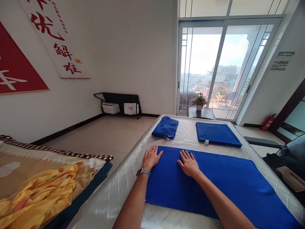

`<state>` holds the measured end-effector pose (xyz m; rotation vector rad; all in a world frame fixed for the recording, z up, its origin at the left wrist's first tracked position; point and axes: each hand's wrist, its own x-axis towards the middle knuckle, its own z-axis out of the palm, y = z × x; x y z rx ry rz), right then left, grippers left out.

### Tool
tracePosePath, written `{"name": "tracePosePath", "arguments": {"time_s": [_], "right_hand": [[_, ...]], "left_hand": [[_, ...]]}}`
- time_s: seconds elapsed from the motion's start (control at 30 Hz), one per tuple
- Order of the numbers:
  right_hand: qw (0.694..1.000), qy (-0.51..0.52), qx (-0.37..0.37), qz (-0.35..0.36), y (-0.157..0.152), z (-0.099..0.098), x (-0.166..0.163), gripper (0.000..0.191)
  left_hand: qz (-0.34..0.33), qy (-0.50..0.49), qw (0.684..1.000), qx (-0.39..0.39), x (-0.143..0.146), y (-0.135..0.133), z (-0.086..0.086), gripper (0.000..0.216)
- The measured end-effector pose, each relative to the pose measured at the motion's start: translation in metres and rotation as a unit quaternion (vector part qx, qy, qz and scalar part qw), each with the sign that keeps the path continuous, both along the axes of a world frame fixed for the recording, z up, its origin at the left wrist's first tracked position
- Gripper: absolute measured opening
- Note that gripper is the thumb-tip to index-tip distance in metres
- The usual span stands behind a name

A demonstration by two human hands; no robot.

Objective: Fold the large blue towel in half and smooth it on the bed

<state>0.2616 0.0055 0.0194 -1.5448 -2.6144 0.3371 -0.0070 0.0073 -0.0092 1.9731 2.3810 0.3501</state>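
A long blue cloth lies spread flat across a pale quilted mattress. At its far left corner my left hand rests flat with fingers stretched out, partly on the cloth and partly over its left edge. My right hand presses on the same cloth further to the right, fingers spread and palm down. Beyond the hands are a small folded blue cloth and, to its right, a wider neat stack of folded blue cloth with a white tag.
At the left is a bed with a crumpled yellow cloth. A potted plant stands on a chair by the sliding glass door. A black rack sits against the wall; dark seating is at the right.
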Motion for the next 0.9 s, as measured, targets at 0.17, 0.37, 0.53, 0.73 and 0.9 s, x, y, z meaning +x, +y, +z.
{"name": "tracePosePath", "arguments": {"time_s": [0.17, 0.37, 0.53, 0.73, 0.9], "right_hand": [[0.993, -0.055, 0.028, -0.098, 0.013, -0.01, 0.095, 0.072], [0.963, -0.107, 0.06, -0.24, 0.022, -0.02, 0.244, 0.072], [0.95, -0.113, 0.12, -0.263, 0.014, -0.024, 0.332, 0.064], [0.947, -0.103, 0.139, -0.27, -0.006, -0.01, 0.328, 0.06], [0.933, -0.089, 0.149, -0.316, -0.01, 0.012, 0.303, 0.06]], "left_hand": [[0.006, 0.002, 1.0, 0.002, 0.0, 0.002, -0.002, 0.072], [0.005, 0.013, 1.0, 0.008, 0.001, 0.003, -0.004, 0.071], [0.005, 0.014, 1.0, 0.014, 0.0, 0.004, -0.005, 0.069], [0.006, 0.014, 1.0, 0.017, 0.0, 0.004, -0.005, 0.068], [0.006, 0.012, 1.0, 0.016, 0.001, 0.002, -0.003, 0.068]]}}
